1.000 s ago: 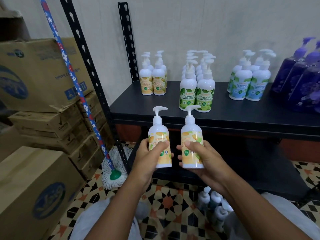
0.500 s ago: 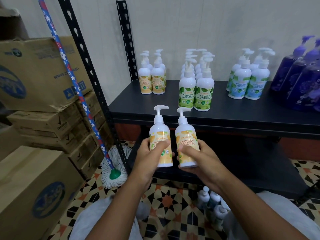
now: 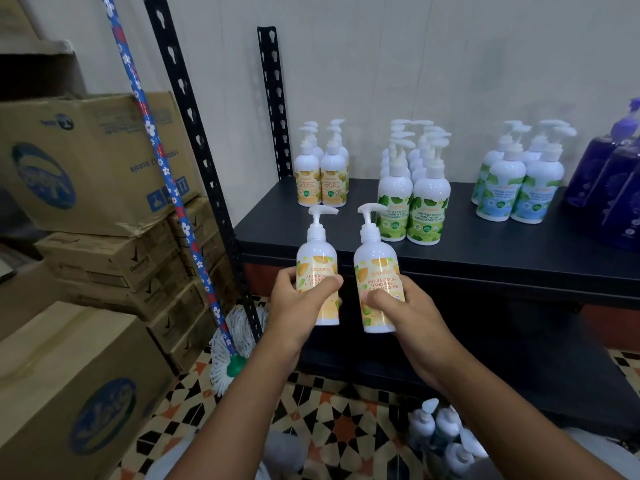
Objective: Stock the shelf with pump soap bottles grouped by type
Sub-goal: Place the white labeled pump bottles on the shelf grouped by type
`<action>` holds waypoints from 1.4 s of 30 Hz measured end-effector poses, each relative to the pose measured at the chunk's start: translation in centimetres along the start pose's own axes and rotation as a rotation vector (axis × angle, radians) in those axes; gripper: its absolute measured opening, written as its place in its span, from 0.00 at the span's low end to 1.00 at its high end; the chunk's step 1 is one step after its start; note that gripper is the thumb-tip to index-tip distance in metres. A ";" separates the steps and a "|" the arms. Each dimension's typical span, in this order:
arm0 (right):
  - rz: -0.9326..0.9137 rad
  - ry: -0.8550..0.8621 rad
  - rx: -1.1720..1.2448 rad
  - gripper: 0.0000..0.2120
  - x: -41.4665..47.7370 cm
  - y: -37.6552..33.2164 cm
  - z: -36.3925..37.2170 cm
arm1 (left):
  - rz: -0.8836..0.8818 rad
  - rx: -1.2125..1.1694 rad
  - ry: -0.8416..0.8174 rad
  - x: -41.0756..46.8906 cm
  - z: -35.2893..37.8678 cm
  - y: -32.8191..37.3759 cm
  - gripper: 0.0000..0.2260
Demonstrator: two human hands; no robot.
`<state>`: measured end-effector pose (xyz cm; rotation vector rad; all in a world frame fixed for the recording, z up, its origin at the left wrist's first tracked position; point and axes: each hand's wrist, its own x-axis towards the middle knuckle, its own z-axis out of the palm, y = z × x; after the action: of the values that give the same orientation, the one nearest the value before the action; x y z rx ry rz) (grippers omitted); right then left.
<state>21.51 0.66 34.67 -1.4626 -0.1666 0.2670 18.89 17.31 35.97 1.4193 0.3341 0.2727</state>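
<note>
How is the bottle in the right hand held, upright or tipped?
Roughly upright: the bottle in the right hand has its pump on top, base down.

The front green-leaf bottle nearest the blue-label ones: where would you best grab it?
Grip the green-leaf bottle round its wide body, coming from the front and right: it stands upright, its twins crowd its left and back, and the pump neck is thin.

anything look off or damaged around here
The bottles on the shelf stand upright in sorted groups. The odd thing is the upper left cardboard box: its print is upside down and its lower edge is torn and crushed.
</note>
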 end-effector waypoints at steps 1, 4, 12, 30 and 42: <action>-0.014 -0.008 -0.014 0.21 0.7 -0.5 0.5 | 0.014 -0.026 0.010 0.9 -0.1 0.7 0.20; -0.066 -0.007 -0.046 0.14 2.9 -2.5 2.2 | 0.051 -0.106 0.057 4.0 -0.4 2.7 0.20; -0.235 0.075 -0.170 0.21 11.3 -5.5 5.3 | 0.130 -0.184 0.091 9.9 -2.5 4.5 0.21; -0.263 0.237 -0.648 0.38 17.7 -2.3 5.9 | 0.096 -0.235 0.087 11.7 -4.0 3.0 0.20; -0.237 0.351 -0.757 0.32 22.4 -3.4 6.8 | 0.096 -0.255 0.100 12.0 -4.6 2.8 0.19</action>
<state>41.35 13.13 37.61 -2.1879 -0.1611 -0.2837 28.26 26.41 37.39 1.1738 0.3013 0.4504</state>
